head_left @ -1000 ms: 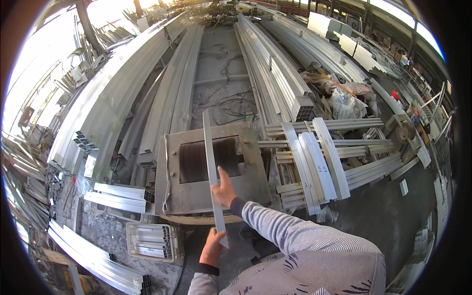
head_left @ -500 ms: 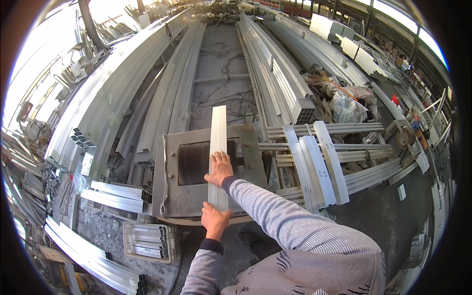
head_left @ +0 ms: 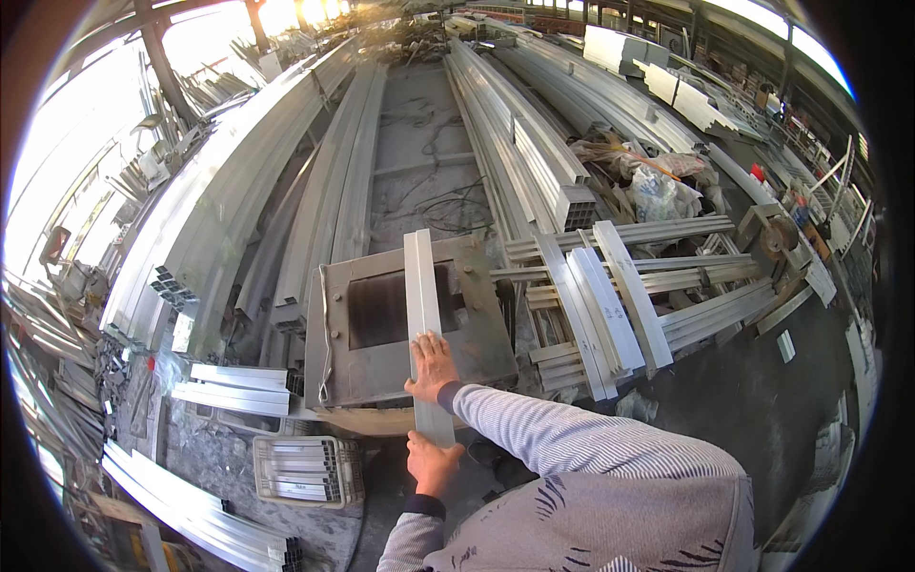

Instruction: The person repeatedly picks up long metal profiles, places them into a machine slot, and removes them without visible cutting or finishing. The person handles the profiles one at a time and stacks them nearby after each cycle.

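A pale silvery metal profile (head_left: 420, 291) lies lengthwise over a dull metal machine top (head_left: 376, 370), crossing its dark rectangular opening (head_left: 376, 310). Its near end sticks out past the machine's front edge toward me. My right hand (head_left: 434, 364) rests over the profile's top, thumb at the left side and fingers across it, gripping it near the machine's front edge. Closer to me, my left hand (head_left: 434, 464) is closed around the near end, thumb at the right side. Whatever lies under the profile is hidden.
Long metal profiles are stacked left (head_left: 229, 181) and right (head_left: 515, 143) beyond the machine. Shorter pieces (head_left: 610, 300) lie crosswise on a stack to the right. A crate (head_left: 357, 472) of short pieces stands front left, near a bundle of profiles (head_left: 191, 500). Plastic bags (head_left: 662, 191) lie farther right.
Both hands have drawn the profile back toward me over the machine top. Its far end now lies closer, and more of its near end overhangs the front edge.
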